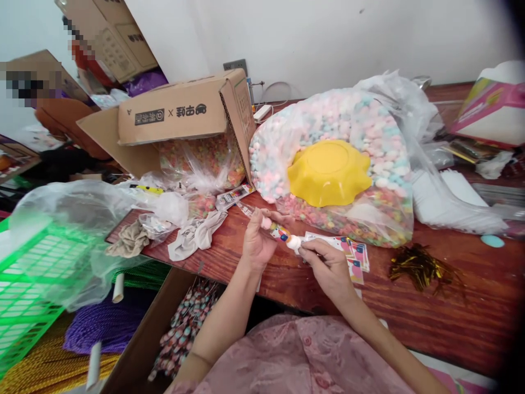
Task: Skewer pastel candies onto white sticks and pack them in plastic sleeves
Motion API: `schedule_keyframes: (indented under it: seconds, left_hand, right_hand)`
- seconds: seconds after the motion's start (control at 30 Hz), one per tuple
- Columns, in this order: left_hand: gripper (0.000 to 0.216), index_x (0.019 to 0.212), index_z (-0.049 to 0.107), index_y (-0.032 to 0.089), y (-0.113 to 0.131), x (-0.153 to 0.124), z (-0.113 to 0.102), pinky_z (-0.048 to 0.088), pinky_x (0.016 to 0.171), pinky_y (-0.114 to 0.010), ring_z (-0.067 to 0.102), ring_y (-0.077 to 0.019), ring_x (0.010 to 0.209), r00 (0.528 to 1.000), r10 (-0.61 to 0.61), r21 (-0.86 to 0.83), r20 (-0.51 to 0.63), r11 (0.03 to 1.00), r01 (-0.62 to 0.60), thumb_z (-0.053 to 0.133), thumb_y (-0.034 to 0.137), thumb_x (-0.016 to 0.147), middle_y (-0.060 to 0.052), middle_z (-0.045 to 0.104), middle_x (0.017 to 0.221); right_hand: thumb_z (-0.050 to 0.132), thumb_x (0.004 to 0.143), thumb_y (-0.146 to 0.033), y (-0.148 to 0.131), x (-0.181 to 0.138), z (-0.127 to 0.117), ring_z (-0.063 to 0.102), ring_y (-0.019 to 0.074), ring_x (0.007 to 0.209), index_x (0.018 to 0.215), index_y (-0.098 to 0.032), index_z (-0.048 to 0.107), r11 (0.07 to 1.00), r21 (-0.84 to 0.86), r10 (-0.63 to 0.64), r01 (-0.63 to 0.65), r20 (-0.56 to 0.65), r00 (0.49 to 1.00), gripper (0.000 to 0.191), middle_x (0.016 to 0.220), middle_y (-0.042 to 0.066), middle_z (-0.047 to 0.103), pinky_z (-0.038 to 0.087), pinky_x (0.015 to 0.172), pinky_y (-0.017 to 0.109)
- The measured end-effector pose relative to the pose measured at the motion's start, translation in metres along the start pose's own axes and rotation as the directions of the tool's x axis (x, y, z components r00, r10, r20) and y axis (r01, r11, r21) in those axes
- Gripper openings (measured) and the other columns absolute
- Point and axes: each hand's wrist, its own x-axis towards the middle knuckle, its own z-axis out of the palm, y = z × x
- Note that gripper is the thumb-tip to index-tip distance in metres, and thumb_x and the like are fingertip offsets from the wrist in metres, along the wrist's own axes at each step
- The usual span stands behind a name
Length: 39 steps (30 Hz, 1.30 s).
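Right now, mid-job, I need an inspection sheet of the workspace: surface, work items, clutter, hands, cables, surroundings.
Surface: reddish-brown wooden table, with printed cards overlapping near the right hand.
Work items: slim stick of pastel pieces with a printed label.
Clutter: yellow scalloped bowl on bagged pastel pieces; gold tinsel; crumpled cloth.
Hands: left hand holds the stick; right pinches its white end.
Cables: thin cable by the wall.
Surroundings: open cardboard box; green basket; person in background.

Dusty-pink garment (283, 358), tonal floral-looking pattern, soft folds; forearms (227, 314) bare; left hand (257, 243), right hand (331, 267) bare
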Motion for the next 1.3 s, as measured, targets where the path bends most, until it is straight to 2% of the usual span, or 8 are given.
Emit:
schedule_keyframes:
  seconds: [0.3, 0.47, 0.6, 0.73, 0.9, 1.07, 1.17, 1.3]
  left_hand:
    - [0.039, 0.068, 0.050, 0.020, -0.019, -0.015, 0.004, 0.052, 0.087, -0.040, 0.069, -0.0209, 0.080, 0.993, -0.080, 0.149, 0.090, 0.987, 0.065, 0.078, 0.047, 0.070, 0.004, 0.055, 0.059]
    - [0.054, 0.082, 0.059, 0.022, -0.005, -0.012, -0.006, 0.050, 0.089, -0.047, 0.066, -0.0305, 0.101, 0.986, -0.114, 0.137, 0.118, 0.986, 0.098, 0.081, 0.063, 0.054, -0.004, 0.068, 0.083]
    - [0.043, 0.069, 0.054, 0.021, 0.000, -0.008, -0.004, 0.050, 0.091, -0.046, 0.068, -0.0240, 0.084, 0.990, -0.070, 0.168, 0.126, 0.985, 0.048, 0.082, 0.053, 0.061, 0.003, 0.056, 0.060]
    - [0.044, 0.060, 0.043, 0.019, -0.009, -0.002, 0.000, 0.052, 0.091, -0.040, 0.060, -0.0120, 0.059, 0.998, -0.067, 0.071, -0.003, 0.995, 0.067, 0.073, 0.047, 0.078, 0.008, 0.044, 0.052]
    - [0.045, 0.061, 0.042, 0.019, -0.017, -0.001, -0.001, 0.053, 0.090, -0.037, 0.056, -0.0087, 0.056, 0.987, -0.017, -0.002, -0.158, 1.000, 0.017, 0.071, 0.047, 0.081, 0.008, 0.045, 0.054]
    - [0.050, 0.060, 0.043, 0.018, -0.018, -0.013, 0.004, 0.053, 0.086, -0.037, 0.055, -0.0097, 0.055, 0.998, 0.021, 0.174, 0.055, 0.984, -0.030, 0.076, 0.054, 0.072, 0.008, 0.047, 0.055]
    - [0.054, 0.061, 0.039, 0.019, -0.018, -0.016, 0.005, 0.053, 0.088, -0.039, 0.054, -0.0096, 0.053, 0.996, -0.026, 0.195, 0.086, 0.981, 0.009, 0.076, 0.057, 0.070, 0.008, 0.046, 0.055]
    - [0.049, 0.064, 0.041, 0.020, -0.017, -0.011, -0.001, 0.053, 0.088, -0.039, 0.056, -0.0104, 0.055, 0.996, -0.071, 0.112, 0.047, 0.991, 0.066, 0.074, 0.054, 0.074, 0.008, 0.046, 0.055]
  right_hand:
    - [0.068, 0.068, -0.050, -0.012, 0.011, 0.012, 0.024, 0.0051, 0.039, 0.060, -0.019, 0.054, 0.738, 0.367, 0.413, -0.566, 0.418, 0.809, 0.035, 0.045, -0.006, 0.042, 0.011, 0.040, 0.022]
    - [0.068, 0.070, -0.049, -0.012, 0.011, 0.003, 0.025, 0.0051, 0.039, 0.062, -0.017, 0.059, 0.790, 0.347, 0.337, -0.505, 0.443, 0.831, 0.034, 0.042, -0.006, 0.041, 0.011, 0.042, 0.023]
    - [0.062, 0.074, -0.048, -0.007, 0.005, 0.005, 0.024, 0.0062, 0.040, 0.058, -0.019, 0.055, 0.842, 0.305, 0.308, -0.445, 0.406, 0.861, 0.034, 0.042, -0.007, 0.038, 0.015, 0.043, 0.024]
    - [0.053, 0.085, -0.034, -0.008, -0.004, 0.012, 0.042, 0.0104, 0.052, 0.060, -0.019, 0.057, 0.999, -0.025, 0.046, -0.044, 0.078, 0.996, 0.029, 0.054, -0.001, 0.051, 0.031, 0.053, 0.025]
    - [0.045, 0.090, -0.021, -0.008, -0.014, 0.016, 0.048, 0.0142, 0.061, 0.066, -0.018, 0.063, 0.852, -0.432, -0.302, 0.297, 0.058, 0.951, 0.030, 0.061, 0.005, 0.058, 0.033, 0.061, 0.028]
    - [0.051, 0.087, -0.031, -0.004, -0.002, 0.017, 0.042, 0.0110, 0.052, 0.059, -0.020, 0.053, 0.999, -0.020, 0.038, -0.036, 0.124, 0.992, 0.030, 0.053, -0.001, 0.051, 0.031, 0.054, 0.026]
    - [0.053, 0.086, -0.041, -0.006, 0.005, 0.020, 0.034, 0.0092, 0.045, 0.054, -0.021, 0.046, 0.926, 0.251, 0.212, -0.281, 0.268, 0.940, 0.038, 0.046, -0.005, 0.043, 0.027, 0.049, 0.025]
    - [0.050, 0.088, -0.035, -0.009, 0.004, 0.016, 0.045, 0.0110, 0.054, 0.060, -0.020, 0.052, 0.977, 0.136, 0.129, -0.166, 0.244, 0.961, 0.033, 0.056, -0.002, 0.052, 0.035, 0.058, 0.026]
